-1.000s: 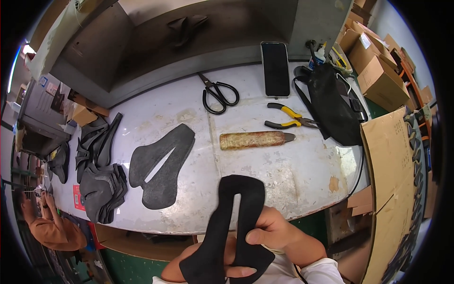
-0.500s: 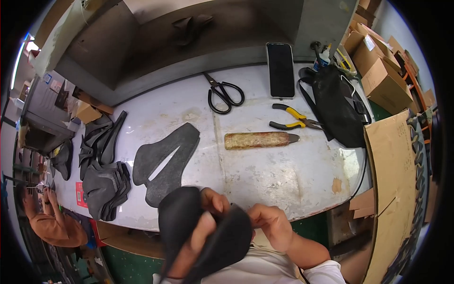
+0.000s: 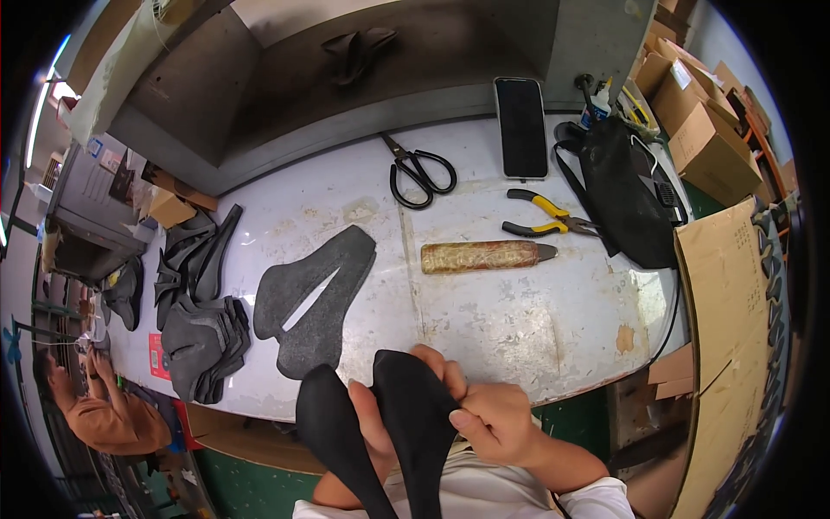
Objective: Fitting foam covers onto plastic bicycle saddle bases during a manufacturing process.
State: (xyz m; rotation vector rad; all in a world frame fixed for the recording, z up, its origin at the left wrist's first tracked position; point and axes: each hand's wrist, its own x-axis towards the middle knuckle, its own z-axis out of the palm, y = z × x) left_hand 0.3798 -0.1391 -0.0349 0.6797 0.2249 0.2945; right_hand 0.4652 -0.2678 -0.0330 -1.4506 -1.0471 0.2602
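Note:
A black shoe upper piece (image 3: pixel 415 411) is held up at the table's near edge, its two rounded lobes side by side with a gap between them. My left hand (image 3: pixel 370 422) grips it from behind, with one finger or thumb showing in the gap and others partly hidden. The piece's right edge is pinched between thumb and fingers of my right hand (image 3: pixel 497 424). Just beyond lies a flat dark grey upper piece (image 3: pixel 320 298) with a narrow slit. A stack of grey upper pieces (image 3: pixel 203 346) sits to the left, with folded black pieces (image 3: pixel 194 259) behind it.
On the table are black-handled scissors (image 3: pixel 419 173), a phone (image 3: pixel 522 130), yellow-and-black pliers (image 3: pixel 549 216), a wrapped-handle knife (image 3: pixel 484 257) and a black bag (image 3: pixel 622 199). A metal hood (image 3: pixel 303 130) stands behind. Cardboard (image 3: pixel 718 346) borders the right. Another person (image 3: pixel 112 415) works far left.
The shoe upper piece has turned so its lobes stand more upright and smooth faces show. My right hand has shifted slightly down and now pinches its edge. The whole view has moved a little.

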